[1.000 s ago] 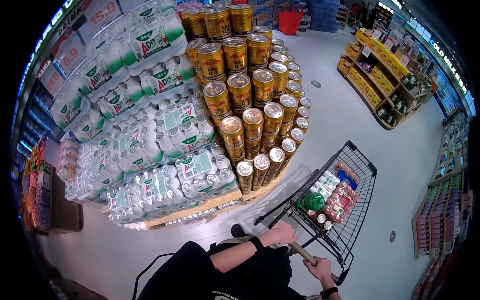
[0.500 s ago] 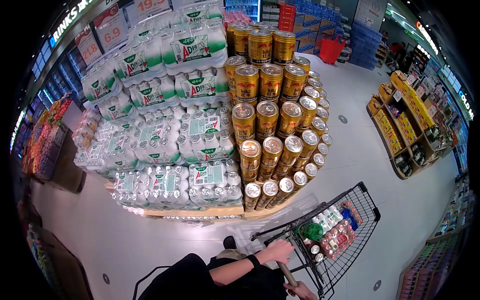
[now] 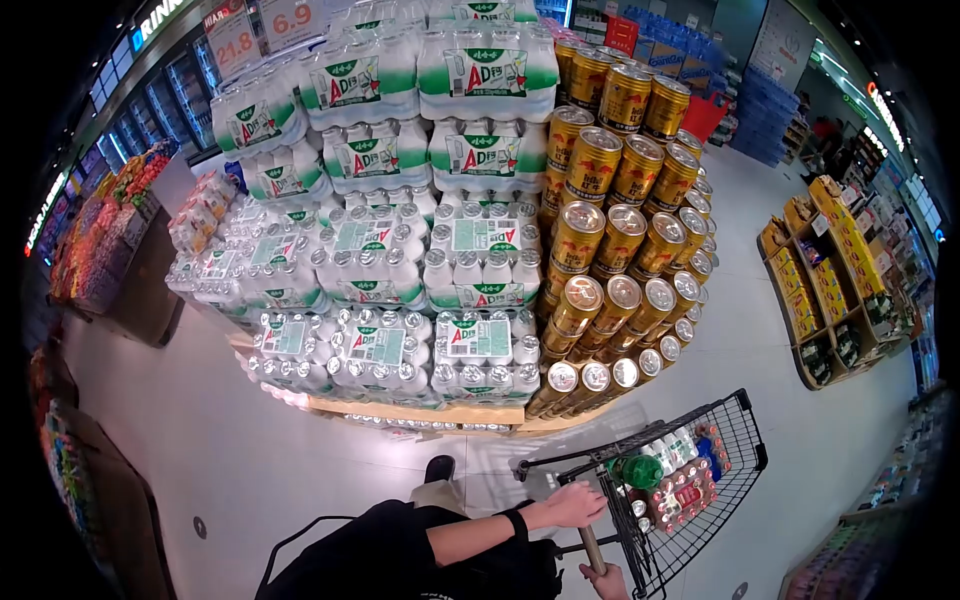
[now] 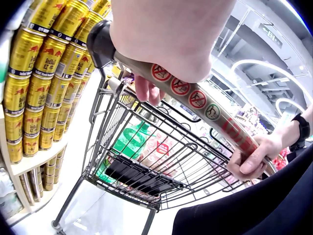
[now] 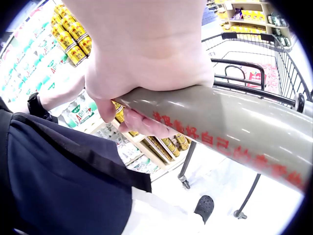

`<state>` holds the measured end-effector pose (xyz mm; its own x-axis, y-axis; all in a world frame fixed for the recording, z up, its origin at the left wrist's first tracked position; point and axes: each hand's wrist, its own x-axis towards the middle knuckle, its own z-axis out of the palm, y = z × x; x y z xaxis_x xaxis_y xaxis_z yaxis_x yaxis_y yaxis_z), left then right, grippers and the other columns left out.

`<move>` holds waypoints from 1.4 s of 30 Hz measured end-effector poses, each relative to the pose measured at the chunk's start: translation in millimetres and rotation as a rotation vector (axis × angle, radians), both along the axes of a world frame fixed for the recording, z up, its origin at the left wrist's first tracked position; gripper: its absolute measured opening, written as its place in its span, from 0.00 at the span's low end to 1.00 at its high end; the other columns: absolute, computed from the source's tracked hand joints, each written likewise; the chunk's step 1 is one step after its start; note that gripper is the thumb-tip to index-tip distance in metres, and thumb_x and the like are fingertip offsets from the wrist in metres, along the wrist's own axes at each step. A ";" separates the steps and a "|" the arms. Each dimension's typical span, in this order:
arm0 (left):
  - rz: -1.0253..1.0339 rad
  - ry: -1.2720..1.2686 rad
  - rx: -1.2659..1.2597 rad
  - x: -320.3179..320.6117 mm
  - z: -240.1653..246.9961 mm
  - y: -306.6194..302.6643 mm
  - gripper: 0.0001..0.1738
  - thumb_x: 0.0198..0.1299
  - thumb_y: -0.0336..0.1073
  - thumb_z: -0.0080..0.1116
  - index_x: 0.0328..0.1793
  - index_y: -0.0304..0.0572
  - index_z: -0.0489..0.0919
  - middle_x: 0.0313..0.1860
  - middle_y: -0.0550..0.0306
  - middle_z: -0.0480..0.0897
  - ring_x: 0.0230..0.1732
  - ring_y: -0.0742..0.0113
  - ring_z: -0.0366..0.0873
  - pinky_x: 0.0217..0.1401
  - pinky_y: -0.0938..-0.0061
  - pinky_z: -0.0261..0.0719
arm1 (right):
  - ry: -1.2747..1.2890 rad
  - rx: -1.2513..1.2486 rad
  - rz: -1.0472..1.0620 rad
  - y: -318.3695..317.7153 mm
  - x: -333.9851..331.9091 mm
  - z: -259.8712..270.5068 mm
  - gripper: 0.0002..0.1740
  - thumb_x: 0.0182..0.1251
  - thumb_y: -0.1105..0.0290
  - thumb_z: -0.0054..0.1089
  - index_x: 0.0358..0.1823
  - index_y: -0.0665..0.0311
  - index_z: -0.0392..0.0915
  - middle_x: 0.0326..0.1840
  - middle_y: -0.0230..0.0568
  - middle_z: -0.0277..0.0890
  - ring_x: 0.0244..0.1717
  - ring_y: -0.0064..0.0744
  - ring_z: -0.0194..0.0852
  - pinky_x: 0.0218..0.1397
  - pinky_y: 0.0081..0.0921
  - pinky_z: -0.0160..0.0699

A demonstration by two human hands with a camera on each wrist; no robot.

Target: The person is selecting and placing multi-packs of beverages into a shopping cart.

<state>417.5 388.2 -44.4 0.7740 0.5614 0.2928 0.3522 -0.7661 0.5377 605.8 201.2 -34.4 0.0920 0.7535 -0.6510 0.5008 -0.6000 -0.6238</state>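
Observation:
My left hand (image 3: 578,504) grips the grey-brown handle (image 4: 146,73) of a wire shopping cart (image 3: 690,490) near its far-left end; in the left wrist view fingertips show below the bar. Lower on the same bar, my right hand (image 3: 606,581) also holds on, thumb and fingers wrapped round it in the left wrist view (image 4: 250,159). Red printed characters run along the handle. Inside the cart lie a green bottle (image 3: 640,470), a shrink-wrapped pack of pinkish bottles (image 3: 684,497), a white-bottle pack (image 3: 674,450) and a few cans.
A tall display of white milk-drink packs (image 3: 375,160) stands directly ahead. Stacked gold cans (image 3: 610,230) form its right corner, close to the cart's front left. A snack shelf (image 3: 830,275) stands to the right across pale floor, and a colourful bin (image 3: 125,230) at left.
The view has swung right-to-left, so the display now sits further right and more squarely ahead. The cart appears lower in view and turned slightly. Both hands stay on the handle.

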 end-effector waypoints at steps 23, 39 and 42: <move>-0.291 0.055 0.208 -109.2 -20.6 -5.1 0.31 0.46 0.55 0.71 0.49 0.42 0.77 0.52 0.52 0.75 0.63 0.54 0.67 0.70 0.56 0.58 | -1.026 0.389 0.029 -17.3 -149.1 4.8 0.18 0.57 0.52 0.66 0.32 0.62 0.79 0.20 0.48 0.78 0.23 0.50 0.79 0.27 0.43 0.76; -0.110 0.075 0.194 -172.8 -6.3 -41.1 0.16 0.45 0.40 0.63 0.40 0.41 0.79 0.42 0.53 0.75 0.53 0.55 0.69 0.69 0.59 0.58 | -1.053 0.343 -0.068 -43.4 -225.3 12.0 0.17 0.59 0.56 0.64 0.29 0.65 0.83 0.23 0.54 0.80 0.27 0.57 0.82 0.33 0.47 0.82; -0.120 0.072 0.167 -192.3 2.7 -46.9 0.16 0.43 0.36 0.62 0.41 0.40 0.78 0.44 0.49 0.73 0.56 0.52 0.68 0.75 0.54 0.53 | -1.006 0.286 -0.160 -42.1 -253.5 28.3 0.16 0.60 0.55 0.64 0.31 0.63 0.83 0.24 0.52 0.80 0.28 0.55 0.82 0.34 0.47 0.82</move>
<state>225.2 341.3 -41.8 0.8548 0.4119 0.3155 0.2860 -0.8814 0.3760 352.3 159.1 -6.1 0.6024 0.7980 -0.0200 0.7934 -0.6013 -0.0945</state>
